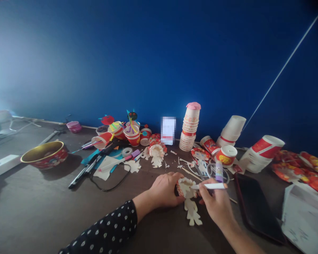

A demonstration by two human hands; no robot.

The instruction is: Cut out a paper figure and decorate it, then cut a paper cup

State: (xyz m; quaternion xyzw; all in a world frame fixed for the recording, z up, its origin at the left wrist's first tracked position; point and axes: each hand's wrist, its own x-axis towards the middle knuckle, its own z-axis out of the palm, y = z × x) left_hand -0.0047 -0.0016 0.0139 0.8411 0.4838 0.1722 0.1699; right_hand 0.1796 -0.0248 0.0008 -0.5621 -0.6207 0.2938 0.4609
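My left hand [165, 190] grips the top of a cream paper cutout figure [192, 211], whose round head [186, 187] has a red patterned frill. The figure's body and legs lie flat on the brown table [153, 233]. My right hand [214, 204] holds a white marker pen [210, 186] across the head, with its tip at or very near the paper. The fingers of my left hand hide part of the head's edge.
Stacked paper cups [190, 127], a gold-lined bowl [44, 154], scissors [84, 173], tape [127, 152], a glue stick [219, 171], paper scraps and a second cutout [157, 155] lie ahead. A black phone [257, 208] lies right of my right hand.
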